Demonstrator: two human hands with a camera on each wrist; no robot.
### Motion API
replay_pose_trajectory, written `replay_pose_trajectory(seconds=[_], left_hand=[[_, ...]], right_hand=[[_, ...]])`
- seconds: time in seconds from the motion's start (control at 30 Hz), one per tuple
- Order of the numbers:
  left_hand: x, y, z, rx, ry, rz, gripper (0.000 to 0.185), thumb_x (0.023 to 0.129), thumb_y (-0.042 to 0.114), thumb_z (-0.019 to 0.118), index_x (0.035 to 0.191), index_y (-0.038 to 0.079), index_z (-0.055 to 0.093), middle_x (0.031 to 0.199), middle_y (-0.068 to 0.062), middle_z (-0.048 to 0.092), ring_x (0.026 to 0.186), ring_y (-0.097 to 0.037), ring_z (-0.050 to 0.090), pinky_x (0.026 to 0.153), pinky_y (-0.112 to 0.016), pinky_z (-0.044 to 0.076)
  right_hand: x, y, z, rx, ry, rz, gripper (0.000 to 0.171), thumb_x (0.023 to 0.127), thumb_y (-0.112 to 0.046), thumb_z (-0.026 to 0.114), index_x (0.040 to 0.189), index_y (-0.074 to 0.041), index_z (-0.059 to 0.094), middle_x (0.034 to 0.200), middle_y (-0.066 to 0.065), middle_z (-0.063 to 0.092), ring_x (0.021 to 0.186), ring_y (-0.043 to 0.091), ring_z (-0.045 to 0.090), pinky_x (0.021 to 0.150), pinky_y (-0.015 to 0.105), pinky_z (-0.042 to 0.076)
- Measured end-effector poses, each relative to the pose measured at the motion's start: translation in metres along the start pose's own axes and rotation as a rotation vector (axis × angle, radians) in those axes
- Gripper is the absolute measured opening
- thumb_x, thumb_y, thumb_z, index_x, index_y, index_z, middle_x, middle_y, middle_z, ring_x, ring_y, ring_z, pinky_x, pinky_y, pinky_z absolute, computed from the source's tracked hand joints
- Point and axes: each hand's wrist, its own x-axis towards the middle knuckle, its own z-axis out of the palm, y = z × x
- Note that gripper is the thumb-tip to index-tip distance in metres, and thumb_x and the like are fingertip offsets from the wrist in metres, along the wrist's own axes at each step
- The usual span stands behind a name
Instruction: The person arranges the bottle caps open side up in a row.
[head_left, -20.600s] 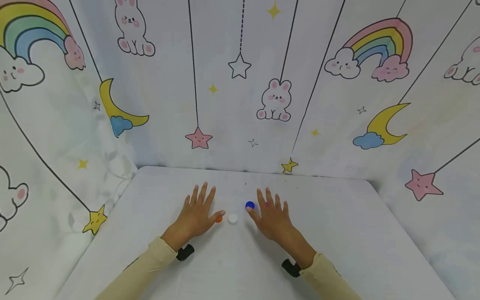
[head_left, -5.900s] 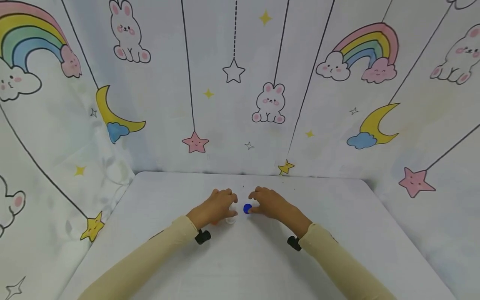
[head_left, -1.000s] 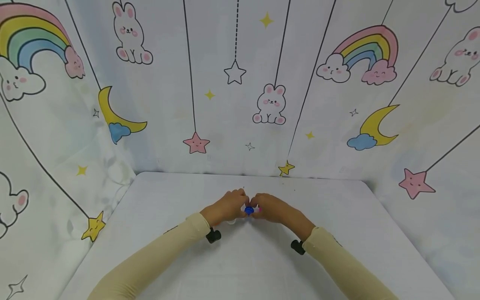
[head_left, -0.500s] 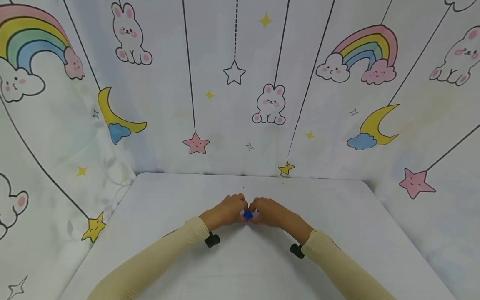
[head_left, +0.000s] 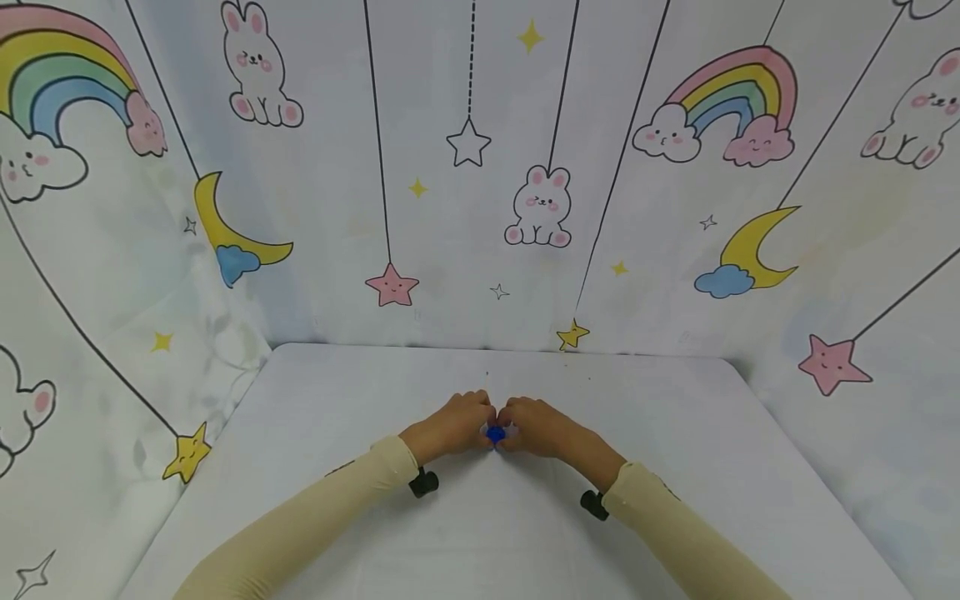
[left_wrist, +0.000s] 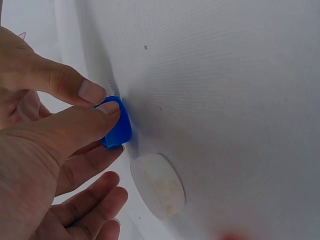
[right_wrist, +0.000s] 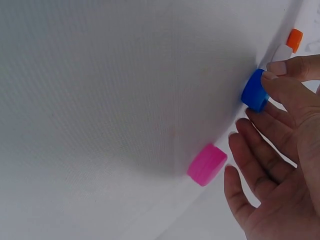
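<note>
A small blue bottle cap (head_left: 495, 434) is between my two hands, close over the white table. My left hand (head_left: 453, 425) pinches its left side; in the left wrist view the thumb presses on the blue cap (left_wrist: 120, 127) and a finger curls underneath. From the other side my right hand (head_left: 536, 427) grips it with thumb and finger, the remaining fingers loosely bent. Both thumbs meet at its top edge. Beside the left fingers stands a white cap (left_wrist: 157, 185) on the table. A pink cap (right_wrist: 206, 165) sits near the right fingertips. The head view hides these behind the hands.
An orange cap (right_wrist: 295, 40) lies beyond the white one in the right wrist view. The white table (head_left: 480, 533) ends at a patterned cloth wall (head_left: 330, 208). Black wrist cameras (head_left: 423, 482) hang under both sleeves.
Earlier my hands lay spread flat, then hovered curled around the blue cap. Since then both have taken hold of it, and over the last second they have moved slightly towards me.
</note>
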Motion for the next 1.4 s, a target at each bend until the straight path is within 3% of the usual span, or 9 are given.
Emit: replay_pose_trajectory(seconds=[0.3,0.5,0.8,1.13,1.4], left_hand=[[0.0,-0.002,0.001,0.006,0.006,0.025,0.03,0.091,0.035,0.085,0.11,0.015,0.075,0.121,-0.004,0.064,0.109,-0.021,0.06,0.092,-0.038,0.049],[0.006,-0.002,-0.004,-0.023,0.003,-0.02,0.046,0.091,0.046,0.082,0.121,0.013,0.072,0.123,-0.004,0.063,0.109,-0.02,0.059,0.097,-0.041,0.049],[0.02,0.007,-0.017,-0.059,0.012,-0.049,0.046,0.096,0.042,0.079,0.129,0.013,0.069,0.127,-0.007,0.064,0.113,-0.025,0.063,0.106,-0.046,0.05],[0.041,0.019,-0.015,0.018,0.016,0.003,0.042,0.096,0.038,0.079,0.127,0.011,0.072,0.126,-0.008,0.066,0.113,-0.022,0.064,0.102,-0.041,0.053],[0.056,0.027,-0.01,0.057,-0.014,-0.034,0.041,0.097,0.041,0.078,0.124,0.011,0.073,0.115,-0.004,0.067,0.103,-0.019,0.063,0.091,-0.035,0.055]], right_hand=[[-0.002,0.0,-0.002,-0.02,0.002,0.014,0.031,0.09,-0.026,0.086,0.117,-0.011,0.078,0.11,0.003,0.073,0.102,0.02,0.066,0.096,0.049,0.054],[-0.006,0.005,-0.017,-0.109,0.034,0.052,0.037,0.092,-0.03,0.084,0.122,-0.01,0.075,0.117,0.008,0.071,0.111,0.026,0.065,0.097,0.053,0.052],[-0.013,0.023,-0.04,-0.027,0.051,0.151,0.042,0.095,-0.028,0.081,0.129,-0.007,0.071,0.123,0.012,0.069,0.113,0.028,0.064,0.102,0.056,0.05],[-0.019,0.043,-0.03,-0.018,0.024,0.18,0.037,0.095,-0.02,0.081,0.128,-0.008,0.072,0.12,0.011,0.069,0.112,0.028,0.066,0.1,0.048,0.056],[-0.016,0.049,-0.021,-0.013,0.027,0.151,0.032,0.094,-0.015,0.081,0.125,-0.008,0.073,0.112,0.007,0.069,0.107,0.024,0.067,0.099,0.044,0.056]])
